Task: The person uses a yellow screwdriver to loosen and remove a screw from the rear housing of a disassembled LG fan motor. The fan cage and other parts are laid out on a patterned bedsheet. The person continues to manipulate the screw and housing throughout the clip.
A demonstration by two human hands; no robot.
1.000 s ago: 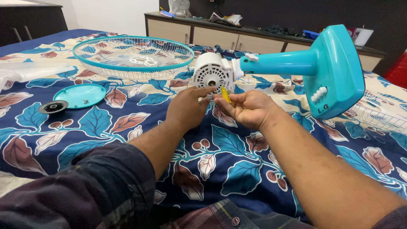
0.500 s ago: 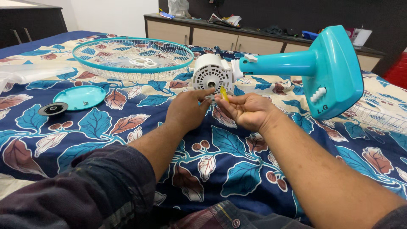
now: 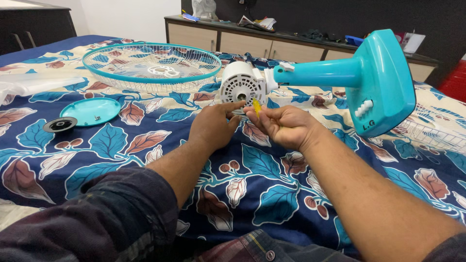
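A teal table fan body [image 3: 369, 80] lies on its side on the bed, its white motor housing [image 3: 241, 84] facing me. My left hand [image 3: 212, 127] rests just below the housing, index finger stretched to its front face. My right hand [image 3: 283, 125] pinches a small yellow-handled tool [image 3: 256, 105] close to the housing's lower right. The tool's tip is hidden by my fingers.
A wire fan guard with a teal rim [image 3: 151, 65] lies behind my left hand. A round teal cap [image 3: 91, 111] and a black round nut [image 3: 60, 124] sit at left on the floral bedsheet [image 3: 262, 194]. Another wire guard [image 3: 432, 128] lies at right. A cabinet [image 3: 252, 44] stands behind.
Both hands stay at the motor housing with only slight shifts. The fan parts have not moved.
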